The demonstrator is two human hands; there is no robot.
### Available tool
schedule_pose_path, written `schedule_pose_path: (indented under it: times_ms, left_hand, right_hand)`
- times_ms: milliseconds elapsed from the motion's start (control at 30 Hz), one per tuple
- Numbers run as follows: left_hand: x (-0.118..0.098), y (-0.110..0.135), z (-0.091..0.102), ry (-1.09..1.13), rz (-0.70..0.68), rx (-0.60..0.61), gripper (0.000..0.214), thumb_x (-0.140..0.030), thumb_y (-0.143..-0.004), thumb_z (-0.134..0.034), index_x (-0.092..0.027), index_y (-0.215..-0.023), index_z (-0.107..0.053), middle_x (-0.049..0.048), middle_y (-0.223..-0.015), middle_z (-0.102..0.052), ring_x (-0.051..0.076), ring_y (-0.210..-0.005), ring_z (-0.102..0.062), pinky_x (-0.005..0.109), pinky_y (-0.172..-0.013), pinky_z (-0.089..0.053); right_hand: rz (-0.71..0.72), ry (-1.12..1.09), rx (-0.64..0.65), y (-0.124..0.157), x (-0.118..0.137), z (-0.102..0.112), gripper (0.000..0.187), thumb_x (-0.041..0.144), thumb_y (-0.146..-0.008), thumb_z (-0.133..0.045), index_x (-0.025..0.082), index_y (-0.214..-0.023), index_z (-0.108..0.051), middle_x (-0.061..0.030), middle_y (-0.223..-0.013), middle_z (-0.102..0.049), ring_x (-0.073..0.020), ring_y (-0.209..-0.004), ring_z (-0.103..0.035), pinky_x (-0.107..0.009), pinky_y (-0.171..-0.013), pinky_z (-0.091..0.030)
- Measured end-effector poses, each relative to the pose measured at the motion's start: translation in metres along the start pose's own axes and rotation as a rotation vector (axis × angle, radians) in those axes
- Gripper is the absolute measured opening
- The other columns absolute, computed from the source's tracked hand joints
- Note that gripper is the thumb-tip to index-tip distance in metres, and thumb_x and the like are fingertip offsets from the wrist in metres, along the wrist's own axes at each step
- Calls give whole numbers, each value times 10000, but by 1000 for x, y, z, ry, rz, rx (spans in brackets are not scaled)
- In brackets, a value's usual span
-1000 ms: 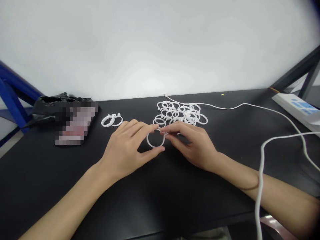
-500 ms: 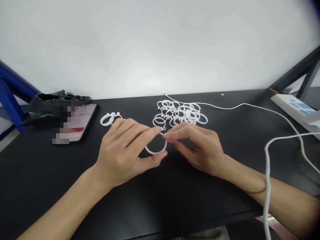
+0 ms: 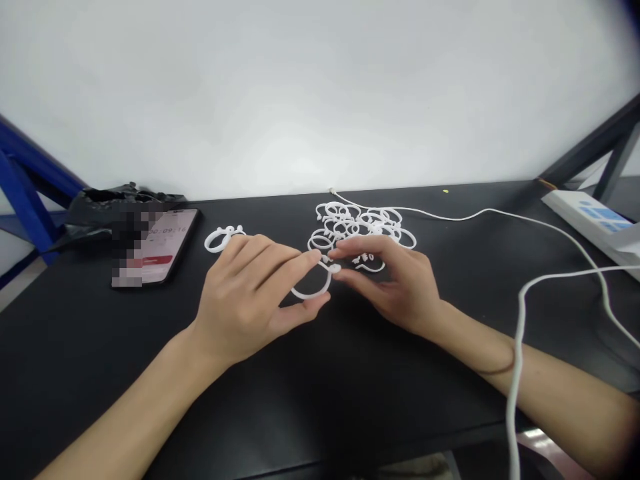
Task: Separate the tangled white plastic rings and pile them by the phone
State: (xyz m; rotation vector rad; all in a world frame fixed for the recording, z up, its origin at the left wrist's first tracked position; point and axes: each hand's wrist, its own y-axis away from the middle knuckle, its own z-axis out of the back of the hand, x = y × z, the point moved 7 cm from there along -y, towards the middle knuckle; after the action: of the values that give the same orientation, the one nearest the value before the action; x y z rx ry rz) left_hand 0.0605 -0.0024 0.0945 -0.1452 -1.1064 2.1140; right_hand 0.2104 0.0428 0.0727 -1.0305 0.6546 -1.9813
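Note:
My left hand [image 3: 253, 297] is closed on a white plastic curtain ring [image 3: 311, 295], holding its loop between the fingers and the thumb. A small knobbed end of the ring sticks out to the right, past the left fingertips. Close by is my right hand [image 3: 403, 287], its index finger and thumb parted around that knobbed end; the thumb tip seems to touch it. Behind both hands lies a loose pile of similar white rings [image 3: 345, 230], partly covered by the right fingers. A few more rings [image 3: 216, 241] lie beyond the left knuckles, partly hidden.
On the left of the black table [image 3: 280, 400] lie a phone [image 3: 160, 257] and a crumpled black plastic bag [image 3: 90, 217]. A white cable [image 3: 480, 212] runs across to the right and loops over my right forearm. A white box [image 3: 590, 217] sits at the right edge.
My right index finger and thumb have parted from their pinch at the ring, exposing its knobbed end. The left hand keeps its hold. The view has shifted slightly.

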Motion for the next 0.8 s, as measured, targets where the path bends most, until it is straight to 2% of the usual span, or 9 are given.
schedule_pose_path:
  times_ms: [100, 200, 333, 433, 533, 667, 733, 800]
  left_hand:
    - [17, 8, -10, -47, 114, 76, 291, -345, -864, -675, -197, -1108, -620, 63, -905, -729, 239, -775, -625, 384, -684, -481]
    - [51, 21, -23, -121, 359, 234, 316, -395, -900, -611, -193, -1142, -636, 93, -941, -727, 294, -875, -624, 431, -753, -475]
    - [93, 46, -33, -188, 674, 465, 414, -413, -916, -534, -154, -1226, -622, 178, -1056, -700, 408, -1126, -560, 543, -894, -435]
    - [109, 60, -34, -205, 806, 538, 464, -392, -909, -508, -115, -1272, -590, 216, -1137, -667, 465, -1236, -487, 616, -936, -401]
    - [113, 66, -33, -237, 841, 567, 470, -368, -904, -491, -94, -1275, -580, 234, -1123, -665, 500, -1213, -493, 653, -900, -406]
    - [110, 61, -34, -284, 803, 565, 511, -351, -925, -435, -58, -1334, -522, 272, -1207, -626, 516, -1213, -472, 667, -885, -417]
    - [104, 54, -34, -260, 749, 518, 501, -332, -925, -437, -81, -1353, -512, 244, -1262, -606, 481, -1218, -473, 652, -923, -420]
    - [92, 44, -34, -144, 634, 455, 479, -324, -929, -457, -131, -1363, -513, 179, -1307, -594, 403, -1219, -490, 590, -984, -429]
  right_hand:
    - [33, 204, 66, -3, -5, -3, 173, 222, -900, -668, 189, -1063, -625, -54, -969, -736, -189, -909, -664, -344, -843, -556]
    - [43, 390, 163, -3, -13, -11, 226, 249, -915, -630, 145, -1115, -642, -102, -1008, -705, -244, -961, -584, -421, -892, -519]
    - [45, 501, 279, 1, -23, -22, 293, 298, -916, -619, 110, -1136, -667, -141, -1105, -676, -294, -1081, -529, -476, -992, -463]
    - [47, 537, 337, 2, -25, -29, 265, 303, -917, -617, 134, -1105, -698, -138, -1130, -664, -314, -1156, -495, -499, -1039, -426]
    - [58, 543, 358, 2, -23, -33, 197, 276, -941, -578, 163, -1005, -726, -122, -1098, -664, -308, -1155, -491, -489, -1037, -420]
    - [60, 488, 349, 1, -20, -33, 210, 241, -971, -528, 167, -964, -725, -103, -1033, -681, -278, -1090, -511, -458, -996, -441]
    - [52, 410, 335, 0, -17, -32, 196, 240, -971, -536, 161, -990, -714, -95, -999, -690, -251, -1031, -519, -424, -962, -464]
    - [45, 332, 313, -1, -13, -30, 179, 234, -969, -545, 158, -1024, -698, -89, -980, -696, -226, -974, -522, -393, -927, -482]
